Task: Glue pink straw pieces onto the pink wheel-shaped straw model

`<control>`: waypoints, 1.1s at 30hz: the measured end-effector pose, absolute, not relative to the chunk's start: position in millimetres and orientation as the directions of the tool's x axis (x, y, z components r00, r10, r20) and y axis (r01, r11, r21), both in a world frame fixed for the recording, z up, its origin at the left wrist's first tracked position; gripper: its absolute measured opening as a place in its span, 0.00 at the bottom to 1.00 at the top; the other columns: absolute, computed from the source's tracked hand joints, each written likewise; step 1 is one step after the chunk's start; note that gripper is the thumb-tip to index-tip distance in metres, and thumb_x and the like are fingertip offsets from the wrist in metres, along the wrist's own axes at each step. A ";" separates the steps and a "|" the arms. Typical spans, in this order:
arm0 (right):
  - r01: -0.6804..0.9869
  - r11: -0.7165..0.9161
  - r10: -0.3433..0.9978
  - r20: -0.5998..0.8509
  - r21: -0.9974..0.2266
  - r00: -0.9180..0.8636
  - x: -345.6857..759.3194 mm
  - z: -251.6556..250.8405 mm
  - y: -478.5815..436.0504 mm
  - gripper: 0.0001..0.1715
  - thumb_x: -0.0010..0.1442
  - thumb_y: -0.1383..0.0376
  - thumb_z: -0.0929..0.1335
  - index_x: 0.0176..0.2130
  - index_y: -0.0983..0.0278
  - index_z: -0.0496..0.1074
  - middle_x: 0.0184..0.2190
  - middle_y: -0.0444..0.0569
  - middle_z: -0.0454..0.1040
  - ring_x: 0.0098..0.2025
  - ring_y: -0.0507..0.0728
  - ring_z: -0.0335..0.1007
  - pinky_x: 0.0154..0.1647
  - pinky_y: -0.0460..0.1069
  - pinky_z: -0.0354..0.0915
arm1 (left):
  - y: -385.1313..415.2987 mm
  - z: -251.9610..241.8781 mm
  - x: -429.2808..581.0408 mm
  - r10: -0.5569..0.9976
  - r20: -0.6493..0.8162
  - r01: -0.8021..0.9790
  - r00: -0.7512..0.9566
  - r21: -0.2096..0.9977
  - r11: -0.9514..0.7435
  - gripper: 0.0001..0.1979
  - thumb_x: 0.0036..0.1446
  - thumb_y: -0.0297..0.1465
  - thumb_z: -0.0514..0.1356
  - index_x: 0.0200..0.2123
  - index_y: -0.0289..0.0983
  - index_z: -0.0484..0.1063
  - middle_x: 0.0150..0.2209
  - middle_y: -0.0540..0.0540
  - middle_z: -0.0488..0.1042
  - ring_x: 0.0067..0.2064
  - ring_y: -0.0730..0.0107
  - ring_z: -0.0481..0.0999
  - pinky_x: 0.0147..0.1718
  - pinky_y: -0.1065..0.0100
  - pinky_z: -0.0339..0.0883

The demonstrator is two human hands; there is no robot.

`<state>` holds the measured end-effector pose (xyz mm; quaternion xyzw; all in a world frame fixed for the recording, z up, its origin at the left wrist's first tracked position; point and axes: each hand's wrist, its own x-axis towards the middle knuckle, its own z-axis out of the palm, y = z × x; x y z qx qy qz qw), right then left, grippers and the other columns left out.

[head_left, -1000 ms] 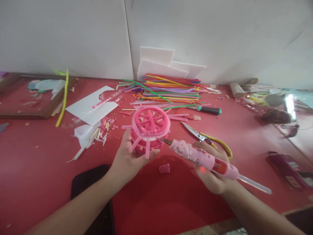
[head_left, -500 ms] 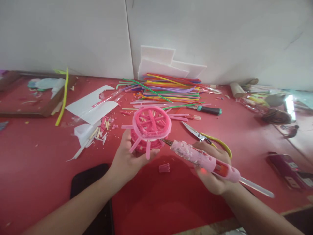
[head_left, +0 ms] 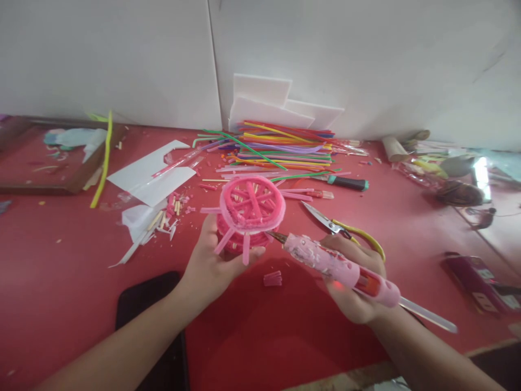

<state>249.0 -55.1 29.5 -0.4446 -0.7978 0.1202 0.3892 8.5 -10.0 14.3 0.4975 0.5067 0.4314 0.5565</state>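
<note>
My left hand (head_left: 217, 260) is closed around a pink wheel-shaped craft piece (head_left: 253, 206), made of spoked rings with short flat strips sticking out from its near and left sides. In my right hand (head_left: 354, 288) is a pink hot glue gun (head_left: 325, 259), gripped from below, with a clear glue stick (head_left: 427, 315) poking out of its back end. The gun's metal nozzle (head_left: 277, 237) points left and meets the lower right rim of the piece. On the table below lies a small bunch of short pink strips (head_left: 272, 278).
Open scissors (head_left: 325, 220) with yellow handles lie beyond my right hand, near a utility knife (head_left: 345, 182). Colourful craft sticks (head_left: 285, 146) are piled at the back. Scraps (head_left: 171, 214) and white paper (head_left: 150, 174) lie left; a black phone-like slab (head_left: 146, 298) is under my left forearm.
Almost nothing differs. The nozzle stays at the same spot on the rim, and the whole view has shifted very slightly.
</note>
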 end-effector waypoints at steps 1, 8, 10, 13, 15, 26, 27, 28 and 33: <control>0.620 0.575 0.804 0.507 -0.533 -0.310 249.3 29.7 -55.1 0.11 0.51 0.70 0.62 0.37 0.57 0.65 0.25 0.44 0.71 0.22 0.55 0.65 0.23 0.51 0.62 | -10.0 13.9 8.2 0.983 -0.137 0.025 0.119 0.990 0.135 0.28 0.43 0.31 0.75 0.46 0.43 0.66 0.35 0.52 0.81 0.35 0.64 0.85 0.34 0.68 0.80; 0.638 0.594 0.793 0.489 -0.490 -0.363 253.6 28.6 -55.0 0.13 0.52 0.71 0.63 0.38 0.57 0.66 0.27 0.45 0.73 0.24 0.56 0.67 0.26 0.53 0.64 | -10.5 13.3 8.1 0.987 -0.121 0.064 0.106 0.991 0.115 0.27 0.43 0.32 0.74 0.44 0.43 0.65 0.38 0.51 0.82 0.37 0.64 0.85 0.37 0.66 0.81; 0.631 0.599 0.785 0.515 -0.492 -0.344 251.9 28.7 -54.4 0.11 0.51 0.70 0.62 0.36 0.57 0.65 0.26 0.45 0.72 0.23 0.56 0.66 0.25 0.53 0.64 | -10.7 13.9 8.5 0.986 -0.134 0.065 0.101 0.990 0.128 0.27 0.43 0.32 0.74 0.44 0.43 0.65 0.38 0.51 0.82 0.36 0.63 0.85 0.36 0.66 0.81; 0.624 0.615 0.768 0.549 -0.483 -0.332 249.7 28.0 -54.0 0.10 0.52 0.71 0.62 0.35 0.57 0.64 0.25 0.44 0.70 0.22 0.55 0.65 0.24 0.52 0.63 | -10.9 15.2 8.9 0.985 -0.146 0.063 0.087 0.988 0.140 0.27 0.43 0.33 0.74 0.44 0.43 0.65 0.37 0.51 0.81 0.36 0.63 0.85 0.36 0.66 0.81; 0.631 0.613 0.771 0.534 -0.476 -0.347 249.9 27.2 -54.3 0.10 0.52 0.71 0.62 0.35 0.57 0.64 0.25 0.44 0.71 0.22 0.56 0.66 0.25 0.53 0.64 | -10.7 15.9 8.9 0.985 -0.145 0.052 0.089 0.989 0.141 0.27 0.43 0.33 0.74 0.45 0.43 0.66 0.37 0.51 0.81 0.37 0.62 0.85 0.36 0.65 0.81; 0.621 0.604 0.785 0.509 -0.499 -0.353 257.7 26.8 -55.0 0.09 0.51 0.69 0.64 0.35 0.57 0.65 0.25 0.44 0.70 0.22 0.56 0.65 0.25 0.53 0.65 | -9.8 17.1 9.3 0.990 -0.119 0.014 0.078 0.993 0.119 0.29 0.43 0.31 0.75 0.47 0.44 0.67 0.40 0.49 0.83 0.43 0.58 0.86 0.42 0.62 0.81; 0.622 0.604 0.785 0.508 -0.498 -0.355 257.8 26.5 -55.0 0.09 0.51 0.69 0.64 0.34 0.57 0.65 0.25 0.44 0.70 0.22 0.56 0.65 0.25 0.53 0.65 | -9.8 17.6 9.5 0.990 -0.118 0.009 0.076 0.993 0.117 0.29 0.42 0.31 0.75 0.47 0.44 0.67 0.39 0.50 0.83 0.42 0.57 0.86 0.42 0.63 0.81; 0.625 0.603 0.786 0.505 -0.495 -0.358 257.8 26.3 -55.1 0.09 0.51 0.70 0.64 0.34 0.57 0.65 0.25 0.44 0.70 0.22 0.56 0.64 0.25 0.53 0.65 | -9.7 18.4 9.9 0.990 -0.118 0.004 0.074 0.993 0.118 0.29 0.42 0.31 0.75 0.47 0.44 0.67 0.38 0.50 0.83 0.42 0.57 0.86 0.42 0.63 0.81; 0.627 0.593 0.792 0.503 -0.505 -0.345 256.2 25.6 -55.9 0.10 0.50 0.70 0.64 0.34 0.57 0.65 0.25 0.44 0.71 0.23 0.56 0.65 0.25 0.53 0.66 | -9.7 23.5 11.7 0.987 -0.144 0.006 0.071 0.989 0.144 0.30 0.43 0.32 0.75 0.48 0.43 0.67 0.38 0.50 0.84 0.41 0.58 0.86 0.41 0.64 0.81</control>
